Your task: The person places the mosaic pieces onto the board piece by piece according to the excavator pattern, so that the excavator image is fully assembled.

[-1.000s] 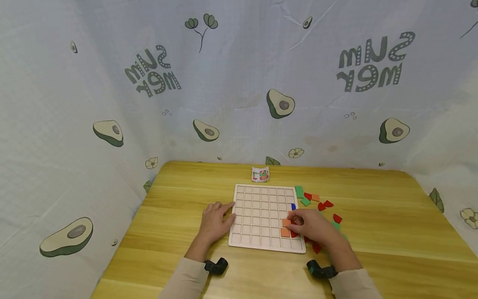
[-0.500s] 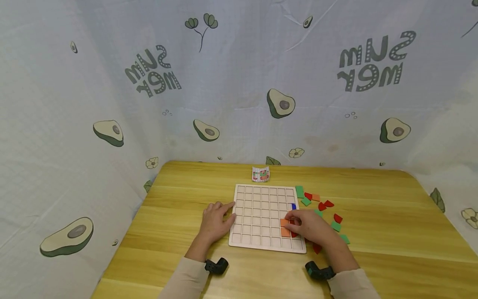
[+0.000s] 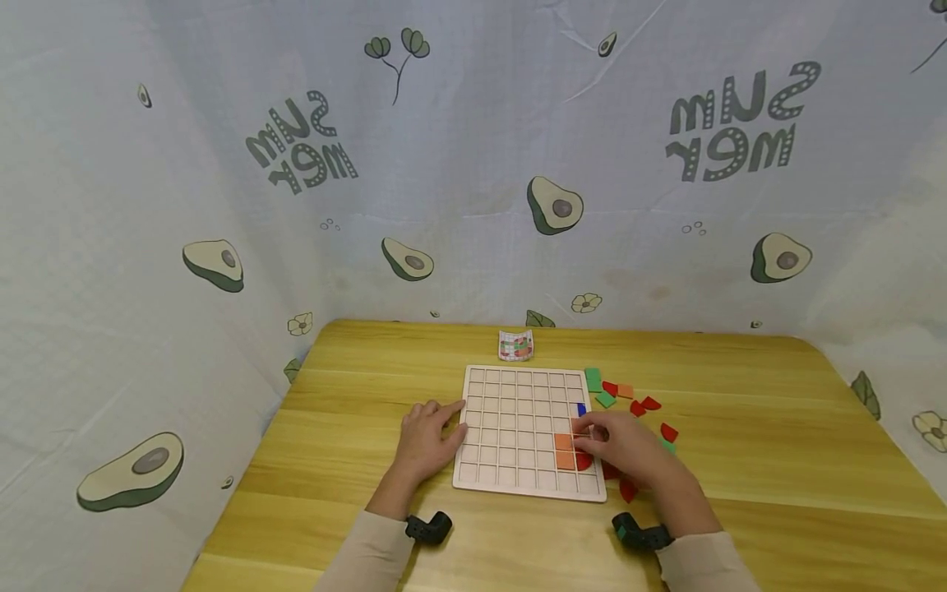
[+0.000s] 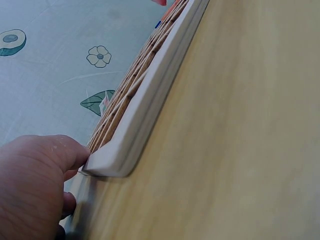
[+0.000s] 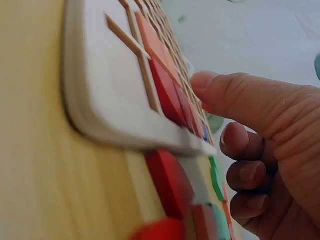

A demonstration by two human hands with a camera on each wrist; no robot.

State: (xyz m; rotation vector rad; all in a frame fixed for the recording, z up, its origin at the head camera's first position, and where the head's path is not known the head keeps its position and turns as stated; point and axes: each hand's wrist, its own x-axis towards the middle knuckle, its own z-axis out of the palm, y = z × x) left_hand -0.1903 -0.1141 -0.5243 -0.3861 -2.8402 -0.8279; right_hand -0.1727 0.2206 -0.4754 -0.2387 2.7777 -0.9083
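Grid board (image 3: 510, 427) of pale wood lies flat on the desk (image 3: 740, 460), divided into small square cells by thin ribs. Most cells are vacant. Those near the board's right, near corner hold orange tiles (image 3: 565, 450), a red tile (image 3: 584, 463) just right of them, and a blue tile (image 3: 581, 409) farther back along the right edge.

Left hand (image 3: 427, 436) rests on the desk against the board's left edge, fingers (image 3: 447, 409) relaxed and nearly straight, the forefinger touching the rim. The left wrist view shows a fingertip pressed to the board's corner (image 4: 107, 162); nothing is gripped.

Right hand (image 3: 625, 446) sits over the board's right side, fingers (image 3: 588, 427) bent down onto an orange tile (image 3: 577, 425) at the filled cells. The right wrist view shows the thumb (image 5: 235, 92) extended above the tiles and the other fingers curled beneath; whether the tile is pinched or only pressed cannot be told.

Loose pieces lie on the desk right of the board: green tiles (image 3: 593, 379), red curved pieces (image 3: 649, 404) and one small orange piece (image 3: 625, 391). A small patterned card (image 3: 515, 345) stands behind the board. Avocado-print cloth (image 3: 473, 164) encloses the desk.
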